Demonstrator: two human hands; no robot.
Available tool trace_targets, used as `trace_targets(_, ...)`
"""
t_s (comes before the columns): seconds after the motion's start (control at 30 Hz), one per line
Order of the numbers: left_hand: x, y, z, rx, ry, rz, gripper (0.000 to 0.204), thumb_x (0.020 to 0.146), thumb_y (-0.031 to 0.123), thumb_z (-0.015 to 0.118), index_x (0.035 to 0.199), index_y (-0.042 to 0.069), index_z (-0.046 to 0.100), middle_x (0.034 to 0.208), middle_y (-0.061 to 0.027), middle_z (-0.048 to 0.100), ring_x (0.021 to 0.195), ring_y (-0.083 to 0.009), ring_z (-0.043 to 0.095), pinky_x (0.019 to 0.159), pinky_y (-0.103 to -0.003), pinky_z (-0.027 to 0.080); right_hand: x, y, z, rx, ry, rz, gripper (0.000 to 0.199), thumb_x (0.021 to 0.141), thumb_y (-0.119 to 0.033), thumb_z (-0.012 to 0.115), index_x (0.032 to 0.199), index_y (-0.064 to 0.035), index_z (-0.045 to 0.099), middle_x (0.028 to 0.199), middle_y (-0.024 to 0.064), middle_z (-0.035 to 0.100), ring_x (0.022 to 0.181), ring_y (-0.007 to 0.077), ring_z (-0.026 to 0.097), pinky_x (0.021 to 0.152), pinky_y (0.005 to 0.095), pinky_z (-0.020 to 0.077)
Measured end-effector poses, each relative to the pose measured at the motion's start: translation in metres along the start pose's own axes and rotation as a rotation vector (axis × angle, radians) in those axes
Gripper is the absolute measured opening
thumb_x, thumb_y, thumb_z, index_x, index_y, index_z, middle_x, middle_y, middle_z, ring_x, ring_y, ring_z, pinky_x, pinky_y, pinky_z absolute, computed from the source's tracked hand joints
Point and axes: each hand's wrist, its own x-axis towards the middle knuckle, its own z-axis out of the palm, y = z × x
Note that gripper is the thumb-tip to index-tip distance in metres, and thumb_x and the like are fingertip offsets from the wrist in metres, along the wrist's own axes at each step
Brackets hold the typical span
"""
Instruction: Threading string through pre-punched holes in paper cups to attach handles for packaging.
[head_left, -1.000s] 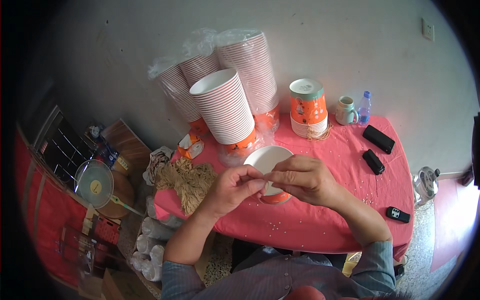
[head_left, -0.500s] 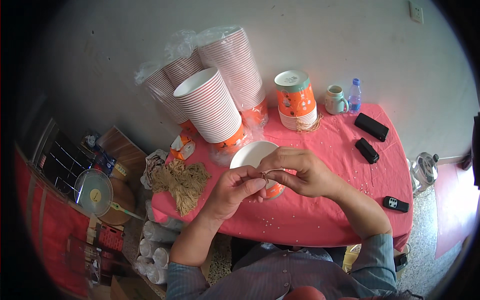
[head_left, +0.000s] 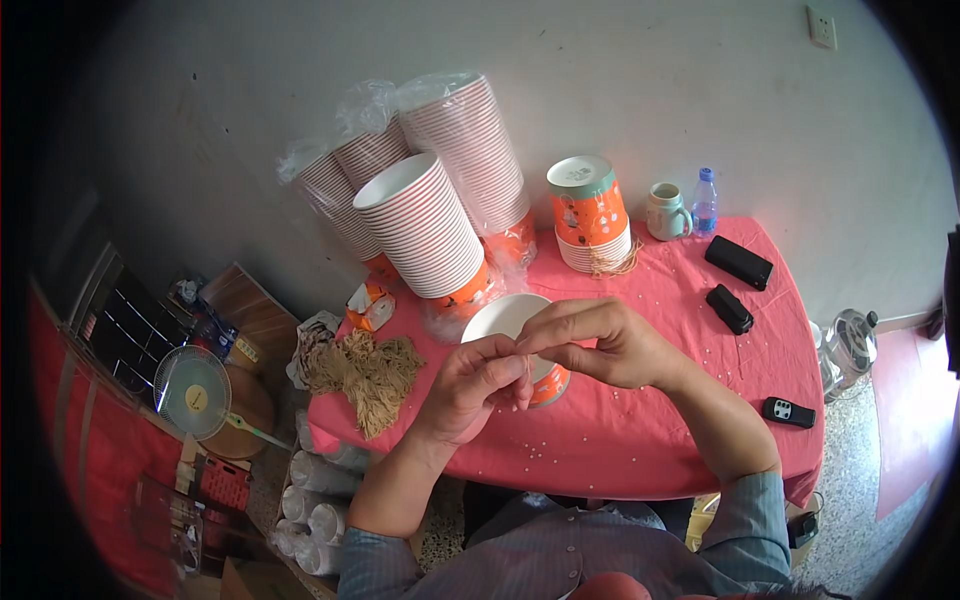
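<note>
My left hand [head_left: 468, 388] and my right hand [head_left: 612, 342] meet over the front middle of the table, fingertips pinched together. A thin brownish string [head_left: 528, 364], mostly hidden by the fingers, is pinched between them. Just behind and below my hands stands a paper bucket [head_left: 494, 318], white inside and orange outside, partly covered by them. To the left lies a tangled bundle of tan strings [head_left: 366, 378]. More strings [head_left: 622, 264] hang beside an upturned orange paper bucket stack [head_left: 590, 214] at the back.
A tall stack of paper buckets [head_left: 425, 230] leans among plastic-wrapped stacks [head_left: 465, 140] at the back left. A mug [head_left: 664, 212], a bottle [head_left: 705, 205], black cases [head_left: 738, 262] and a remote [head_left: 788, 411] line the right. Small white bits dot the red tablecloth [head_left: 640, 455]. A fan [head_left: 192, 393] stands left.
The brown string loop seen between my fingertips before is now mostly hidden. My right hand's fingers have straightened and closed in against the left fingertips. The whole view has shifted slightly down.
</note>
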Motion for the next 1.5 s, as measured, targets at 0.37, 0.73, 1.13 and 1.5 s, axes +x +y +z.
trace_targets(0.37, 0.003, -0.009, 0.014, -0.092, -0.027, 0.051, 0.02, 0.109, 0.027, 0.065, 0.103, 0.008, 0.066, 0.081, -0.0011, 0.065, 0.074, -0.0113, 0.062, 0.07, -0.03, 0.052, 0.0, -0.002, 0.001, -0.034, 0.027, -0.055, 0.027, 0.093, 0.0, 0.084, 0.12, -0.0024, 0.082, 0.116, 0.0132, 0.078, 0.107, 0.0247, 0.076, 0.092, 0.0379, 0.0618)
trace_targets(0.73, 0.01, -0.032, 0.018, -0.223, 0.084, 0.076, 0.019, 0.11, 0.027, 0.063, 0.109, 0.008, 0.066, 0.079, -0.0001, 0.061, 0.068, -0.0116, 0.059, 0.064, -0.028, 0.047, -0.001, -0.004, 0.006, -0.326, 0.114, -0.135, 0.029, 0.085, -0.001, 0.087, 0.114, -0.0024, 0.082, 0.107, 0.014, 0.078, 0.097, 0.0278, 0.079, 0.084, 0.0387, 0.0637)
trace_targets(1.13, -0.003, -0.062, 0.053, 0.824, 0.034, 0.473, 0.02, 0.106, 0.015, 0.069, 0.121, 0.002, 0.074, 0.108, -0.0128, 0.073, 0.104, -0.0307, 0.073, 0.094, -0.041, 0.059, -0.001, 0.003, -0.004, -0.025, 0.532, 0.133, 0.017, 0.106, -0.012, 0.072, 0.116, 0.0009, 0.077, 0.098, 0.0054, 0.078, 0.09, 0.0126, 0.072, 0.081, 0.0311, 0.0576)
trace_targets(1.5, -0.016, -0.062, -0.027, 1.474, 0.302, 0.545, 0.025, 0.091, 0.014, 0.083, 0.113, 0.004, 0.077, 0.117, -0.0135, 0.076, 0.113, -0.035, 0.073, 0.121, -0.056, 0.042, -0.009, 0.002, -0.066, -0.249, 0.736, 0.267, 0.018, 0.108, -0.014, 0.067, 0.111, 0.0021, 0.074, 0.091, 0.0033, 0.074, 0.083, 0.0104, 0.069, 0.075, 0.0283, 0.0545)
